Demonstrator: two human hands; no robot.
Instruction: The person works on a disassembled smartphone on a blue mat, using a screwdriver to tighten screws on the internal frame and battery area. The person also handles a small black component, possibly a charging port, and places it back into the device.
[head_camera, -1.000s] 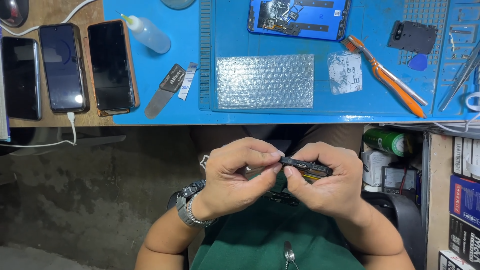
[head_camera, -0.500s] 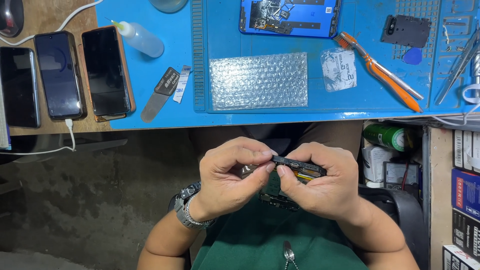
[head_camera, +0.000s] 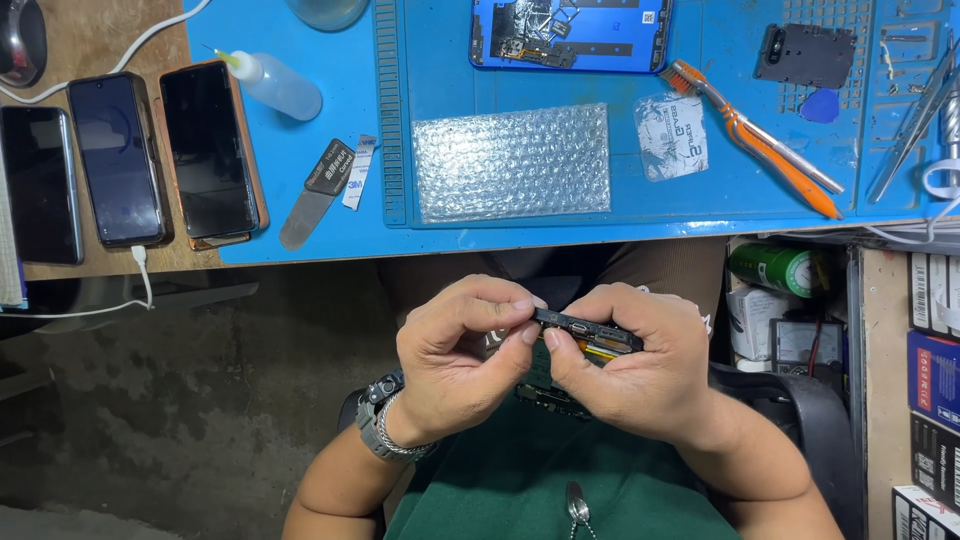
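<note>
At the left end of the worktop (head_camera: 300, 30), on the bare wood beside the blue mat, three dark phones lie side by side: a first phone (head_camera: 38, 185) at the left edge, a second phone (head_camera: 117, 160) with a white cable (head_camera: 140, 272) plugged into its near end, and a third phone (head_camera: 208, 152) in a brown case. On the blue mat just right of them lies a small clear squeeze bottle (head_camera: 275, 85), tipped on its side, and nearer the front edge a flat metal pry tool (head_camera: 315, 193) with a dark handle. Further right, near the front edge, lies a sheet of bubble wrap (head_camera: 512, 162), and behind it, at the far edge, an opened phone body (head_camera: 570, 30) with its insides showing. Right of the bubble wrap sits a small clear bag (head_camera: 670, 135), then an orange-handled brush (head_camera: 755, 135) lying slantwise toward the front right corner, with a black plate (head_camera: 808, 55) behind it. Below the worktop's front edge, over the person's lap, the left hand (head_camera: 455, 350), with a metal watch (head_camera: 385, 425) on its wrist, closes thumb and forefinger on the left end of a narrow black phone part (head_camera: 585, 332). The right hand (head_camera: 640, 365) grips the part's right end, its fingers curled around it. The part is held edge-up between both hands, well clear of the worktop.
</note>
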